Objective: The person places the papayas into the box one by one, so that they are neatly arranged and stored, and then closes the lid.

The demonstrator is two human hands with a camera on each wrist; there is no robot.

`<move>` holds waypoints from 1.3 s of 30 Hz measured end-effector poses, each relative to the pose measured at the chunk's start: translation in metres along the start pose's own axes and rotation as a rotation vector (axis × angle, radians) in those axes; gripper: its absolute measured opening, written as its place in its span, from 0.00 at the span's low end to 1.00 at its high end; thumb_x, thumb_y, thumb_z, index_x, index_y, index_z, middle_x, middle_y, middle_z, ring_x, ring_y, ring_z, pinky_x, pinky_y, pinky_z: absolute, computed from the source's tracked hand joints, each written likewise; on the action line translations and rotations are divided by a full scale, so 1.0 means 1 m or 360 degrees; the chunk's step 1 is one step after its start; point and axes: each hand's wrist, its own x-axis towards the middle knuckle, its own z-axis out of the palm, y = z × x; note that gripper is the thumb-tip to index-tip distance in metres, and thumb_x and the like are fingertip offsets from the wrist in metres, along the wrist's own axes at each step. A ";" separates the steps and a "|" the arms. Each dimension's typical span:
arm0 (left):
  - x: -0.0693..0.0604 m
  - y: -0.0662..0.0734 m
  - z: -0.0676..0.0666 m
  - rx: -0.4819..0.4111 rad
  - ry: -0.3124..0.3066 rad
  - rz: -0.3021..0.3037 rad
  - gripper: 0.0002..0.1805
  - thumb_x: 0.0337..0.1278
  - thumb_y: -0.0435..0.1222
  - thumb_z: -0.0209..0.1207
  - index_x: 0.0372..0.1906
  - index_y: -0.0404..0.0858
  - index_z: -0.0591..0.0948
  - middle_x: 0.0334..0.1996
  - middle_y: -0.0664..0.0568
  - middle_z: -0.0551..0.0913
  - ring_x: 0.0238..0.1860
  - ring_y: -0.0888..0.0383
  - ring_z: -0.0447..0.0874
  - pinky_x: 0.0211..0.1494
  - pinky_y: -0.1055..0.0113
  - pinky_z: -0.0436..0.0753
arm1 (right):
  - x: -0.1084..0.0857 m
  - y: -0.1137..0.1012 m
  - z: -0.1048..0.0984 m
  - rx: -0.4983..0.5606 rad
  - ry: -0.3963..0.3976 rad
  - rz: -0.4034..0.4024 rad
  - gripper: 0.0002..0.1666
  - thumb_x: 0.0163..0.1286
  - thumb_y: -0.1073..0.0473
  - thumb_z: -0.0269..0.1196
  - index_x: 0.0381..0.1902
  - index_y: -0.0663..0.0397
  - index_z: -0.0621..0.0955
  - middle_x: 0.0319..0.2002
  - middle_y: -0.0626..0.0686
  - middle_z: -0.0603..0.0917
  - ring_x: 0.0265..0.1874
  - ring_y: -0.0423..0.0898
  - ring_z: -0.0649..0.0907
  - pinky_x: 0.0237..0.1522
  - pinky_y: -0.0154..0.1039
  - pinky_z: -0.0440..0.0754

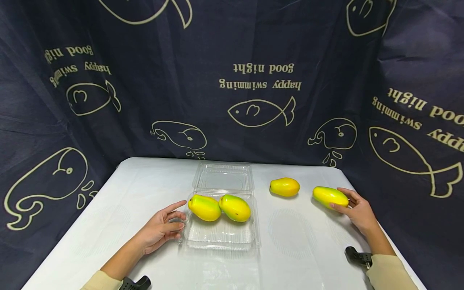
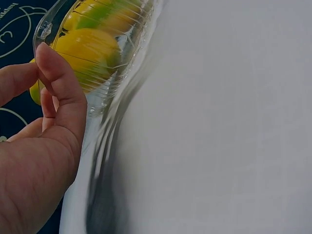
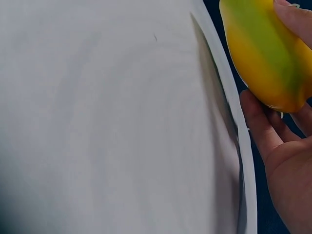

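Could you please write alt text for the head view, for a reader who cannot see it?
A person's right hand grips a yellow-green fruit at a white table; another fruit lies nearby. The left hand is beside an open clear box holding two more fruits, before a dark curtain.

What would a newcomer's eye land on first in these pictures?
Probably the glossy yellow-green fruits: two in the open clear box, a third on the white table to its right, and a fourth gripped by the right hand. Next, the dark cloth behind, with pale fish outlines and upside-down lettering.
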 end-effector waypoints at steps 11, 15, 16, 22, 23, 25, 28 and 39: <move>0.000 0.000 0.000 -0.0009 0.0005 0.0003 0.47 0.67 0.25 0.60 0.83 0.37 0.47 0.47 0.55 0.76 0.33 0.65 0.80 0.37 0.72 0.87 | -0.005 -0.007 0.004 -0.0037 0.0009 0.0012 0.45 0.61 0.50 0.77 0.71 0.60 0.72 0.50 0.21 0.71 0.46 0.16 0.73 0.45 0.12 0.72; 0.000 -0.001 -0.001 -0.0005 0.0007 0.0002 0.46 0.67 0.25 0.60 0.82 0.37 0.47 0.47 0.55 0.77 0.33 0.64 0.80 0.37 0.72 0.87 | -0.008 -0.011 0.005 -0.0078 0.0004 0.0026 0.46 0.60 0.48 0.77 0.71 0.59 0.73 0.52 0.23 0.71 0.46 0.16 0.72 0.43 0.13 0.72; 0.001 -0.001 -0.001 -0.0005 0.0008 0.0001 0.46 0.67 0.25 0.59 0.82 0.37 0.47 0.47 0.55 0.77 0.33 0.64 0.80 0.37 0.72 0.87 | -0.008 -0.012 0.005 -0.0081 0.0003 0.0027 0.46 0.61 0.48 0.77 0.71 0.59 0.73 0.52 0.24 0.71 0.46 0.16 0.72 0.43 0.13 0.72; 0.000 -0.001 -0.002 -0.0015 0.0003 -0.0002 0.46 0.67 0.24 0.59 0.82 0.37 0.47 0.48 0.54 0.76 0.33 0.64 0.79 0.37 0.72 0.87 | -0.010 -0.014 0.007 -0.0081 0.0004 0.0027 0.45 0.61 0.48 0.77 0.71 0.57 0.73 0.53 0.25 0.72 0.45 0.15 0.73 0.43 0.13 0.73; 0.000 -0.001 -0.002 -0.0016 0.0004 -0.0003 0.46 0.67 0.24 0.59 0.82 0.37 0.47 0.48 0.54 0.76 0.33 0.64 0.79 0.37 0.72 0.87 | -0.010 -0.014 0.007 -0.0082 0.0004 0.0027 0.45 0.61 0.48 0.77 0.71 0.57 0.73 0.54 0.26 0.73 0.45 0.15 0.73 0.43 0.13 0.73; 0.000 -0.001 -0.001 -0.0017 0.0005 -0.0005 0.46 0.67 0.24 0.59 0.82 0.37 0.47 0.48 0.54 0.76 0.33 0.64 0.79 0.37 0.72 0.87 | -0.011 -0.015 0.008 -0.0091 0.0003 0.0029 0.45 0.61 0.48 0.77 0.71 0.56 0.73 0.55 0.28 0.73 0.45 0.16 0.73 0.43 0.13 0.73; 0.000 -0.001 -0.001 -0.0015 0.0004 -0.0008 0.46 0.67 0.24 0.59 0.82 0.37 0.47 0.48 0.54 0.76 0.33 0.64 0.80 0.37 0.72 0.87 | -0.013 -0.017 0.008 -0.0090 0.0010 0.0029 0.45 0.60 0.48 0.77 0.71 0.56 0.73 0.56 0.31 0.74 0.45 0.16 0.73 0.43 0.14 0.74; 0.000 -0.001 -0.001 -0.0020 -0.0001 -0.0004 0.46 0.67 0.24 0.59 0.82 0.37 0.47 0.48 0.54 0.76 0.33 0.64 0.79 0.37 0.72 0.87 | -0.019 -0.022 0.011 -0.0079 0.0030 -0.0001 0.45 0.60 0.50 0.78 0.71 0.57 0.74 0.51 0.23 0.71 0.44 0.18 0.74 0.42 0.15 0.74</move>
